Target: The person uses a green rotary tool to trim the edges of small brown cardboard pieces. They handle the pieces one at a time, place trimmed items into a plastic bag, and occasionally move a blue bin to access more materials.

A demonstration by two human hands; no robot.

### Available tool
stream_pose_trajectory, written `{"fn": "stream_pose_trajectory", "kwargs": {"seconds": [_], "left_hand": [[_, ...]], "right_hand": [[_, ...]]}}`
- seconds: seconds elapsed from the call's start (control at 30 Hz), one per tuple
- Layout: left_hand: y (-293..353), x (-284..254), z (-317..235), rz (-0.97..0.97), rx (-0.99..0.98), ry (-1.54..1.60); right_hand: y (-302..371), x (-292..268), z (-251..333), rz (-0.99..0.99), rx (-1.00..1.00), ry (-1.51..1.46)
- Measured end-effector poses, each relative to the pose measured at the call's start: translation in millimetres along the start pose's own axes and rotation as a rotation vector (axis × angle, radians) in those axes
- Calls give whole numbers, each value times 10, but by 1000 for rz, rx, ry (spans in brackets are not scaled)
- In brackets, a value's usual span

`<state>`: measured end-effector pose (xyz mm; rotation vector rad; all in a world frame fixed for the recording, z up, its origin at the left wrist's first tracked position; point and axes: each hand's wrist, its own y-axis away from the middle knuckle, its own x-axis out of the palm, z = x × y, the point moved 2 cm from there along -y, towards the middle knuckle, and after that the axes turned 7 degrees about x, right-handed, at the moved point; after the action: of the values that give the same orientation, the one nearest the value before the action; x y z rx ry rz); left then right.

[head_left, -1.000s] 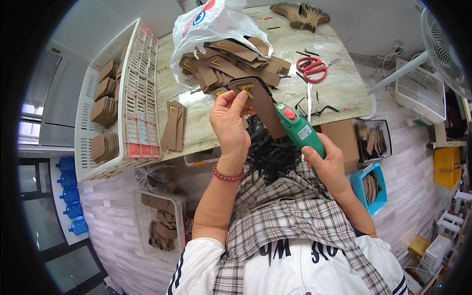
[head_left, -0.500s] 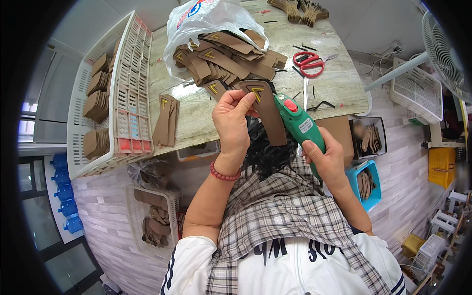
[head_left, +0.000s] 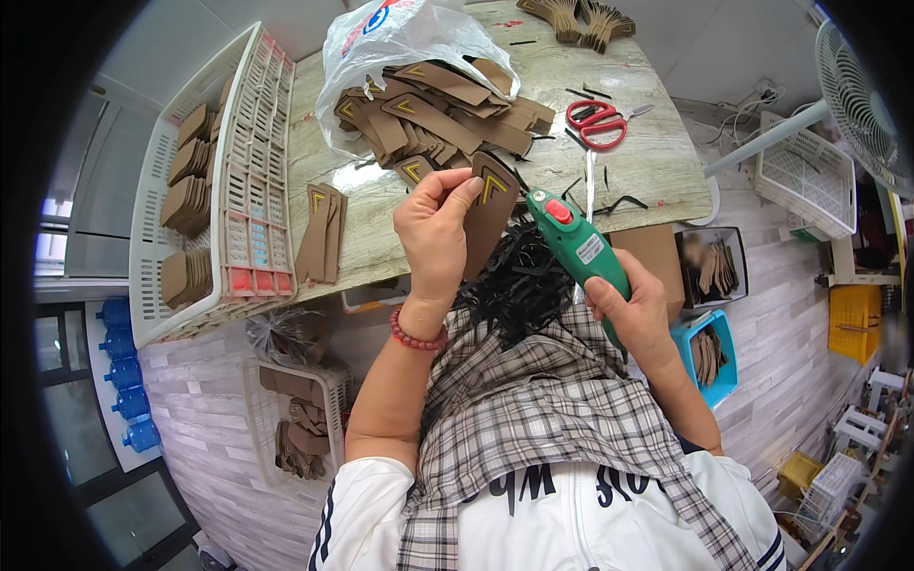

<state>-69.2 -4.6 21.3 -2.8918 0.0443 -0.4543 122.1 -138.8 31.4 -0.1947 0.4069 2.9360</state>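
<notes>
My left hand (head_left: 433, 228) pinches the edge of a flat brown strip (head_left: 487, 217) with a rounded end, dark edging and a yellow V mark. In my right hand (head_left: 636, 303) is a green handheld electric cutter (head_left: 578, 238) with a red button; its tip is beside the strip's right edge, and I cannot tell whether they touch. A heap of black trimmings (head_left: 524, 285) lies in my lap below both hands. Beyond them, similar brown strips (head_left: 428, 119) spill from a white plastic bag (head_left: 409, 43). A few more strips (head_left: 322, 233) lie apart on the left.
On the table (head_left: 643, 171) are red-handled scissors (head_left: 600, 128) and scattered black offcuts. A white basket (head_left: 252, 181) holding brown stacks stands on the left. At right are a fan (head_left: 862, 90), a blue bin (head_left: 725, 366) and a box of pieces (head_left: 716, 266).
The brown strip has turned, its lower end swinging left, and my left hand has shifted slightly left. The cutter's tip has moved a little left and down.
</notes>
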Motion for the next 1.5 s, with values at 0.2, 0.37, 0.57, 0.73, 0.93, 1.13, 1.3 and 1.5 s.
{"fn": "stream_pose_trajectory", "kwargs": {"seconds": [0.2,0.37,0.57,0.73,0.93,1.13,1.3,1.5], "left_hand": [[-13,-25,-62,46,37,-49],[31,-42,-41,96,27,-118],[65,-56,-32,152,-4,-181],[52,-92,-77,217,8,-268],[24,-300,-168,301,35,-441],[-293,-1306,-109,-8,229,-998],[-335,-1020,318,98,150,-1342],[-591,-884,1008,-324,69,-1283]], "right_hand": [[8,10,-24,18,-11,20],[7,30,-3,19,-8,-10],[0,34,3,24,-13,-16],[-12,35,19,30,-8,-3],[-46,116,7,33,-16,32],[-12,-27,-100,-30,64,-7],[-5,5,-156,-23,65,3],[-17,96,-184,5,101,26]]}}
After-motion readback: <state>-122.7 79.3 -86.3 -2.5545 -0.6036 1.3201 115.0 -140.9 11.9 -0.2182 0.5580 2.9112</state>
